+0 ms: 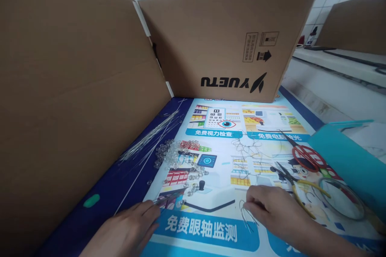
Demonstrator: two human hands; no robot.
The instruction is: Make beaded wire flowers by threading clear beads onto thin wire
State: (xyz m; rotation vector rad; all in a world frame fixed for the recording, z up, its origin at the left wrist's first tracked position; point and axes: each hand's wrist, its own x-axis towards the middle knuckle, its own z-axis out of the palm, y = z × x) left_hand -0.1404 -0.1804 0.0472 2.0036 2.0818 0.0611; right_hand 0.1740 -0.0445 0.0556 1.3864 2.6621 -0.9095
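Head view: left hand fingers pinch a thin pin, right hand fingers pinch a bent wire.

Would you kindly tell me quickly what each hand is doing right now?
Left hand: fingers touch straight wires; grip unclear.
Right hand: fingers pinch bent wire loops.

The left hand is at the bottom of the frame, left of the middle. Its back faces up and its palm faces down. Its fingers lie close together and point up and to the right. The thumb is hidden, so its grip cannot be told. The right hand is at the lower right, with a bare wrist behind it. Its fingers are bent and point left, tips pinched close together. The hands are apart.
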